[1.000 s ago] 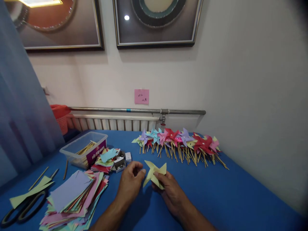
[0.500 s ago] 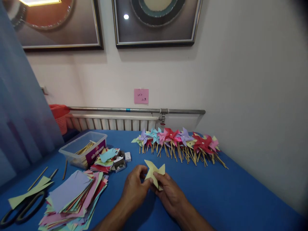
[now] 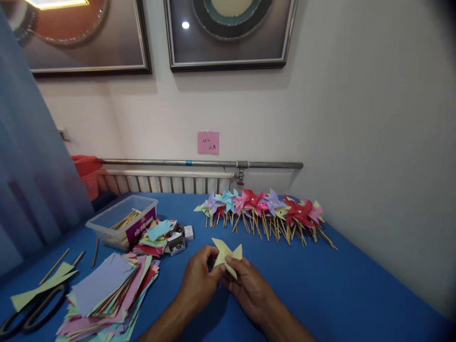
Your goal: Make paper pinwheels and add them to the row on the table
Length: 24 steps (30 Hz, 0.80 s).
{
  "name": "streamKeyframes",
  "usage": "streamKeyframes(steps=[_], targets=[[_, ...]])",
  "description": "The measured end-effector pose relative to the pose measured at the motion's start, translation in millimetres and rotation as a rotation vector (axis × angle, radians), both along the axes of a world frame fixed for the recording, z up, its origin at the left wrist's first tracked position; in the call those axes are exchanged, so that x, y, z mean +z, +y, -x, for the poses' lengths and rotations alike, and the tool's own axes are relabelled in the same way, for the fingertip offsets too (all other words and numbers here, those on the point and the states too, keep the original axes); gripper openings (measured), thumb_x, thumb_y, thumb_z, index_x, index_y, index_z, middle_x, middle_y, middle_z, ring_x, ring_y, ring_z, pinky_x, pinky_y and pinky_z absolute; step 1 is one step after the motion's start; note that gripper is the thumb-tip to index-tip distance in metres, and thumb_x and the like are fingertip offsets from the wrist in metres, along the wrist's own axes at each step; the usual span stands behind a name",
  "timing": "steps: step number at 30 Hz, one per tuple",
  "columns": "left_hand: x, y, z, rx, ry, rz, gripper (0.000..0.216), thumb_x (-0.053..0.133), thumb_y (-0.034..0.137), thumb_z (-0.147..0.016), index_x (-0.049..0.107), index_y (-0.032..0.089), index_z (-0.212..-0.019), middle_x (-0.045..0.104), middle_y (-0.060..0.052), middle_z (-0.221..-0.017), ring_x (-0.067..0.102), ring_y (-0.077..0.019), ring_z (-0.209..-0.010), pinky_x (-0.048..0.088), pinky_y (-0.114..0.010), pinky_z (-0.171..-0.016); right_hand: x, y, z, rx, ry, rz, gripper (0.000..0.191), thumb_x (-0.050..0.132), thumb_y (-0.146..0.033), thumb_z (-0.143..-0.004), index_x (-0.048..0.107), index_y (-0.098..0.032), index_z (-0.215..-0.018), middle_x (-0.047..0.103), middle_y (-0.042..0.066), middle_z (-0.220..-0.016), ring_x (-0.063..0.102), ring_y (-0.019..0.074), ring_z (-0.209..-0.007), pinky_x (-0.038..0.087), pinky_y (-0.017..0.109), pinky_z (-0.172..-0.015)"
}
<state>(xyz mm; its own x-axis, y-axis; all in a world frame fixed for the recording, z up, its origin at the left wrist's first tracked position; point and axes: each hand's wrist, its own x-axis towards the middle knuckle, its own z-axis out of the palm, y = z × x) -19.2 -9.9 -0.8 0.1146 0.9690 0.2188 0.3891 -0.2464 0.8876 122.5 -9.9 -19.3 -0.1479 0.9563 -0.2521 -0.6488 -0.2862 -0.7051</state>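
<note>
Both hands meet over the blue table (image 3: 356,294) around a pale yellow paper pinwheel head (image 3: 225,253). My left hand (image 3: 201,278) pinches its left side with curled fingers. My right hand (image 3: 247,285) grips it from the right, thumb on top. The folded points stick up above my fingers. Further back, a row of finished pinwheels (image 3: 263,209) on wooden sticks lies along the wall, in red, pink, purple, blue and yellow.
A stack of coloured paper squares (image 3: 107,294) lies at the left, with black scissors (image 3: 32,311) on a yellow scrap beyond it. A clear plastic box (image 3: 123,225) holds sticks, beside cut paper pieces (image 3: 158,235) and a small box of pins (image 3: 177,243). Loose sticks (image 3: 55,266) lie nearby.
My left hand has closed in from the left onto the yellow pinwheel head, joining my right hand on it. The paper has shifted slightly left and is held tighter.
</note>
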Motion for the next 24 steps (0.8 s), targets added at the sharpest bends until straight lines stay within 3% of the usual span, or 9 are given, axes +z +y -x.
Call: streamKeyframes(steps=[15, 19, 24], targets=[[0.4, -2, -1, -0.004, 0.000, 0.011, 0.014, 0.061, 0.025, -0.079, 0.065, 0.018, -0.091, 0.068, -0.002, -0.085, 0.061, -0.0187, -0.080, 0.044, -0.029, -0.073, 2.8, -1, 0, -0.043, -0.063, -0.017, 0.037, 0.090, -0.030, -0.061, 0.070, -0.017, -0.089, 0.073, 0.002, -0.080, 0.066, 0.0165, -0.074, 0.055, 0.028, -0.071], [8.0, -2, 5, 0.073, -0.048, 0.016, 0.023, 0.061, 0.030, -0.081, 0.064, 0.017, -0.100, 0.066, -0.003, -0.087, 0.061, -0.0199, -0.081, 0.046, -0.030, -0.075, 1.7, 2, 0, -0.047, -0.194, -0.097, 0.037, 0.088, -0.034, -0.063, 0.071, -0.016, -0.090, 0.073, 0.002, -0.076, 0.065, 0.0168, -0.069, 0.052, 0.027, -0.067], [21.1, 0, 19, 0.162, -0.045, -0.114, 0.033, 0.059, 0.028, -0.080, 0.066, 0.018, -0.111, 0.068, -0.007, -0.103, 0.063, -0.0238, -0.096, 0.046, -0.036, -0.087, -0.7, 3, 0, -0.008, -0.347, -0.224, 0.031, 0.085, -0.035, -0.068, 0.073, -0.017, -0.091, 0.075, 0.004, -0.076, 0.065, 0.0189, -0.066, 0.050, 0.029, -0.064]])
